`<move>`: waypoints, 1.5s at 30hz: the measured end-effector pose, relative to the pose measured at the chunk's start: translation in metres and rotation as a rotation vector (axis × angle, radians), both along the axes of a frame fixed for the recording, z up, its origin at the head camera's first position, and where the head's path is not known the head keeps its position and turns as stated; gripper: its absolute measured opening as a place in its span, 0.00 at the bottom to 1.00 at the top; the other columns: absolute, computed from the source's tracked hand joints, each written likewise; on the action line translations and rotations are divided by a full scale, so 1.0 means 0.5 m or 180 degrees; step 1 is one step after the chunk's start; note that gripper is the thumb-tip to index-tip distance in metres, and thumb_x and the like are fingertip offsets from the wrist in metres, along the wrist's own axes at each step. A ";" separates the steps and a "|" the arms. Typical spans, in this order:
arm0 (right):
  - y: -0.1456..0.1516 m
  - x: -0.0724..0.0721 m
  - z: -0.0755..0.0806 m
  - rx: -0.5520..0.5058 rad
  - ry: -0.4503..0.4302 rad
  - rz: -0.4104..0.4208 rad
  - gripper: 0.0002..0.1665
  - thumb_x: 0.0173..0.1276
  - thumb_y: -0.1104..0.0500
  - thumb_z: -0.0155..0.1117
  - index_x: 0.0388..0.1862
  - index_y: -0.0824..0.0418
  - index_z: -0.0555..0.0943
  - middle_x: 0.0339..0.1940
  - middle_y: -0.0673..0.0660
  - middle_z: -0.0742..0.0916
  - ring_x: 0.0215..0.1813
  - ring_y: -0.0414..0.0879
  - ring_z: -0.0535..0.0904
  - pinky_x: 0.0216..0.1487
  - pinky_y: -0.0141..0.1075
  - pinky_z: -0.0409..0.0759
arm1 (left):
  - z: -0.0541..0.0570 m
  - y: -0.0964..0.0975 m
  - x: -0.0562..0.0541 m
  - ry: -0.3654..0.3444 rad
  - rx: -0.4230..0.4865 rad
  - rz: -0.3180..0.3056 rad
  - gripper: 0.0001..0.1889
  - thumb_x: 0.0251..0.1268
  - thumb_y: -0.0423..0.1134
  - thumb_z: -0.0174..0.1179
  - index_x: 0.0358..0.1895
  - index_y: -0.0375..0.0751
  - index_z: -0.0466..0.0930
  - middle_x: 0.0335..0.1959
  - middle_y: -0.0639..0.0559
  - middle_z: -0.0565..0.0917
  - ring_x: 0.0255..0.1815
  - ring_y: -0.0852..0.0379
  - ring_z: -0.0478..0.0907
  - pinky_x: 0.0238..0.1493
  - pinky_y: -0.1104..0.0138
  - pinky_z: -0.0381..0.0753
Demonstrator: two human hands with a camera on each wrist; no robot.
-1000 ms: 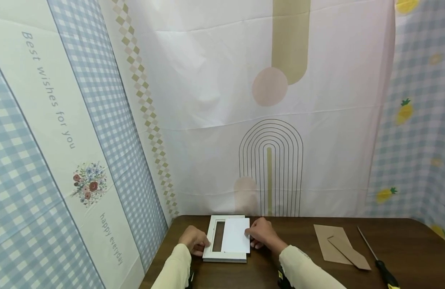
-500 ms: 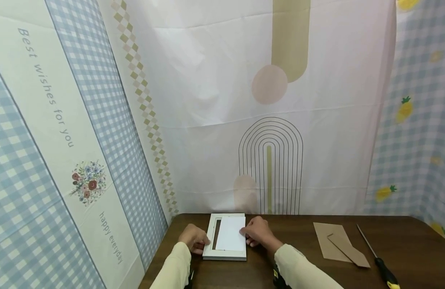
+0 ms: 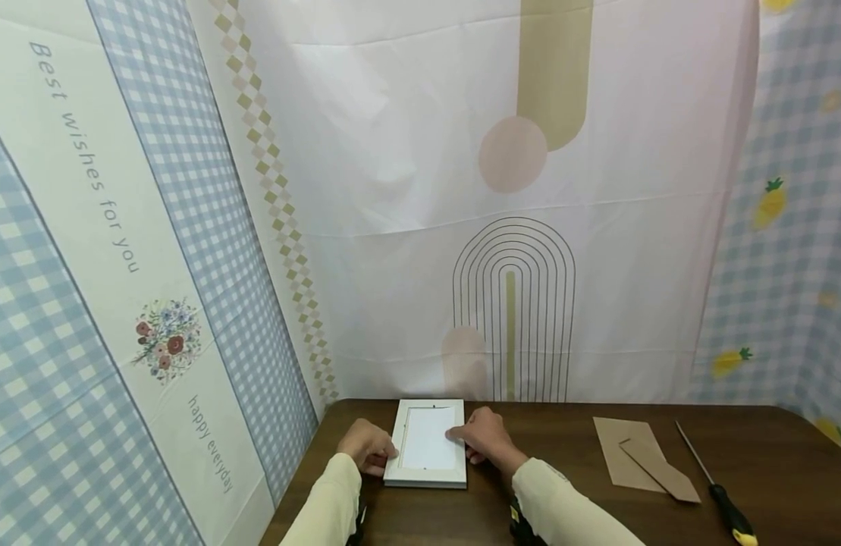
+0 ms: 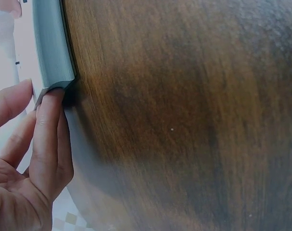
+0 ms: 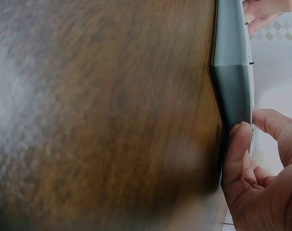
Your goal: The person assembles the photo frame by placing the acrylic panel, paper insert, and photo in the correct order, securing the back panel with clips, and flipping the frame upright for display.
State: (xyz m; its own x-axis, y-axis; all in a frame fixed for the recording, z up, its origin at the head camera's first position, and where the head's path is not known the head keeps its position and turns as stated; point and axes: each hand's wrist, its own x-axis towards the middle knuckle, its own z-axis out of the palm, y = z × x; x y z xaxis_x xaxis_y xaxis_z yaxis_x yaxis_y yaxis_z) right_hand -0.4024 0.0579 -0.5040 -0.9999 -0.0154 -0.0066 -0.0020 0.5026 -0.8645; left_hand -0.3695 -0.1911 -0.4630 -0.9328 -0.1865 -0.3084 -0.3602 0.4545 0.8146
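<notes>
A white picture frame [image 3: 430,479] lies flat on the table with small dark tabs along its inner edge. The white sheet [image 3: 425,440] sits inside the frame's opening and fills nearly all of it. My left hand [image 3: 367,447] pinches the frame's left side, thumb on top and fingers against the outer edge, as the left wrist view shows. On the right side, my right hand [image 3: 490,441] grips the frame, its fingers [image 5: 238,144] at the outer edge and its thumb reaching over the top to the sheet's right border.
On the right of the brown table [image 3: 550,485] lies a brown backing board [image 3: 618,455] with a stand leg [image 3: 669,478] across it. A screwdriver [image 3: 723,508] with a black and yellow handle lies beyond it. A patterned cloth wall [image 3: 393,303] rises behind the table.
The white sheet has slid left from over the frame's right side into its opening, covering the dark gap. My right hand has moved left with it; the left hand has stayed put.
</notes>
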 end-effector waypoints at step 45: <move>0.012 0.012 0.039 0.0203 0.0141 0.0063 0.23 0.66 0.60 0.87 0.26 0.60 0.76 0.22 0.57 0.82 0.22 0.45 0.81 0.19 0.36 0.90 | 0.012 0.018 -0.004 0.0124 0.0025 -0.0053 0.08 0.60 0.18 0.72 0.36 0.30 0.84 0.32 0.38 0.84 0.33 0.45 0.87 0.37 0.55 1.00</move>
